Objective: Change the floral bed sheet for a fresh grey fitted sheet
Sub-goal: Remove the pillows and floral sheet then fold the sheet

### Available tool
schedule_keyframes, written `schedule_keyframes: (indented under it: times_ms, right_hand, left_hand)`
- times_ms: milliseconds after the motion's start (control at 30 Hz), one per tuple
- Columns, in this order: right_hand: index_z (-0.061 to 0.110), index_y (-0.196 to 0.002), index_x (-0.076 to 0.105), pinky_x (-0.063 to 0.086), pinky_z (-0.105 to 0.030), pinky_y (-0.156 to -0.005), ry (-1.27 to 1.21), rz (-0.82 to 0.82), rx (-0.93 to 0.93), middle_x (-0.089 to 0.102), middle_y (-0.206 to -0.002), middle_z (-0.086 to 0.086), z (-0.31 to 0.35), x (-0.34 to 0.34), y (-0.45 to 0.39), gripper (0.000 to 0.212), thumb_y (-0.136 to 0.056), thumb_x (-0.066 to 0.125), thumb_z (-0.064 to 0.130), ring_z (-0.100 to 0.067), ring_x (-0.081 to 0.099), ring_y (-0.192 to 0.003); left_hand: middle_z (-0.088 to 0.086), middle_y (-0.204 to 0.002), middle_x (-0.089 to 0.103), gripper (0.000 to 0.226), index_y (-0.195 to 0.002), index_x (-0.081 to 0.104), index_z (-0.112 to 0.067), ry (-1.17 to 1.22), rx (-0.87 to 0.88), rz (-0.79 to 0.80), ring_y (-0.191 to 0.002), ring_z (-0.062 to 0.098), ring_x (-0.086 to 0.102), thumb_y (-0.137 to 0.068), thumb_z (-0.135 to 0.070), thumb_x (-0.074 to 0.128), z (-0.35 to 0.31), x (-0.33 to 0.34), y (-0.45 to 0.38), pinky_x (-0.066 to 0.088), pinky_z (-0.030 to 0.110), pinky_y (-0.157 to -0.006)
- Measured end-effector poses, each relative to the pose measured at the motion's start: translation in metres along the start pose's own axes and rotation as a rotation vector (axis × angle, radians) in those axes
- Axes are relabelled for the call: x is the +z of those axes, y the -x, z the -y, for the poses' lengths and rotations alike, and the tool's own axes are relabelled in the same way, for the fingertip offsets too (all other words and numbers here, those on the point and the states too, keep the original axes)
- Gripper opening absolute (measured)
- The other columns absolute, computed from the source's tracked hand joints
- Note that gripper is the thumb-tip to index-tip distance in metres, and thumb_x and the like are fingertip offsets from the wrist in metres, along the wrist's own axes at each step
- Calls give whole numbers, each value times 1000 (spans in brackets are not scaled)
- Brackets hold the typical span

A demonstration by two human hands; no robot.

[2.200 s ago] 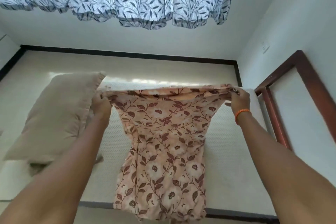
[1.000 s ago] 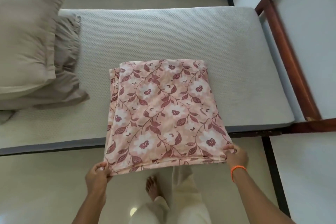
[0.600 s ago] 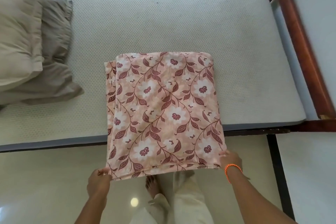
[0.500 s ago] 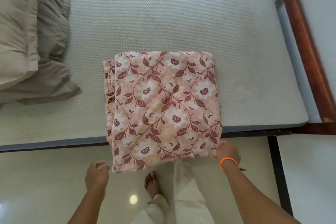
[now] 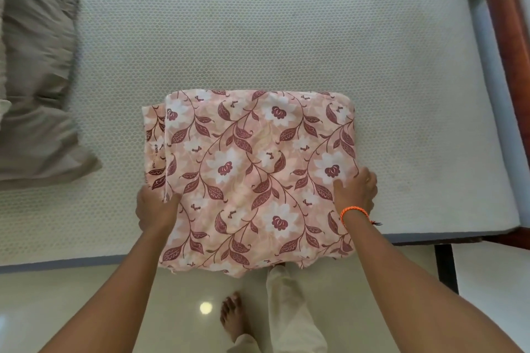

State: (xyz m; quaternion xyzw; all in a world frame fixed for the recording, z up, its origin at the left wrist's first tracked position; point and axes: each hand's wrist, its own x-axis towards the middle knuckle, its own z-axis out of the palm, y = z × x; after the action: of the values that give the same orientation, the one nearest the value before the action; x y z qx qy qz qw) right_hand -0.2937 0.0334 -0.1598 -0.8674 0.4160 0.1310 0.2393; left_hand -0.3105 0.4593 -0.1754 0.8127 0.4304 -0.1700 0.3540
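Note:
The floral bed sheet [image 5: 252,169], pink with maroon leaves and white flowers, lies folded into a thick square on the bare white mattress [image 5: 258,37]. Its near edge hangs over the mattress front. My left hand [image 5: 155,209] grips the sheet's left side, thumb on top and fingers under the fold. My right hand [image 5: 357,195], with an orange band at the wrist, grips the right side the same way. A grey-brown gathered cloth [image 5: 37,80] lies at the mattress's left end; I cannot tell whether it is the grey fitted sheet.
A dark wooden frame [image 5: 513,71] stands along the right side of the mattress. Glossy pale floor tiles [image 5: 71,301] run in front of the bed, where my bare foot [image 5: 233,315] and trouser leg show.
Both hands have left the sheet's near corners and moved up to grip its left and right sides. The near edge has dropped over the mattress front. The view has come closer.

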Motion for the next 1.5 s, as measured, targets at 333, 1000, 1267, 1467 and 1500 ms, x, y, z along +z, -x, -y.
schedule_keyframes:
  times_ms: [333, 1000, 1267, 1467, 1500]
  right_hand:
    - [-1, -138, 46, 47, -50, -101, 14, 57, -39, 41, -143, -16, -19, 34, 5, 68, -89, 75, 36, -36, 43, -125]
    - [15, -58, 47, 35, -29, -54, -639, 174, 56, 46, -53, 5, 53, -61, 12, 34, -80, 72, 6, -17, 43, -55]
    - [17, -77, 73, 45, -18, -51, -880, 141, -179, 54, -47, 13, 163, -177, 6, 14, -85, 71, 5, -3, 53, -47]
    - [11, -74, 69, 52, -25, -60, -966, 119, -246, 65, -76, -9, 180, -221, -2, 10, -78, 69, 2, -17, 65, -64]
    - [10, -74, 69, 52, -21, -59, -963, 122, -248, 66, -76, -6, 172, -217, -3, 13, -79, 68, -2, -11, 65, -62]
  left_hand:
    - [27, -162, 27, 107, -160, 20, 1, -162, -87, -98, -149, 47, 25, -88, -50, 81, -25, 55, 19, 30, 62, -118]
    - [3, -97, 78, 12, -110, 75, -13, 480, 4, 244, -86, 22, 75, -98, -15, 73, -97, -37, 53, 56, 33, -65]
    - [4, -86, 80, 8, -95, 79, -13, 679, 241, 209, -78, 22, 78, -98, -19, 74, -234, -102, 75, 62, 34, -65]
    - [7, -99, 82, 19, -113, 78, -9, 729, 386, 217, -85, 22, 80, -97, -17, 73, -263, -128, 94, 63, 32, -66]
    - [4, -99, 82, 20, -114, 78, -11, 713, 413, 211, -88, 19, 80, -95, -17, 74, -255, -125, 94, 63, 30, -70]
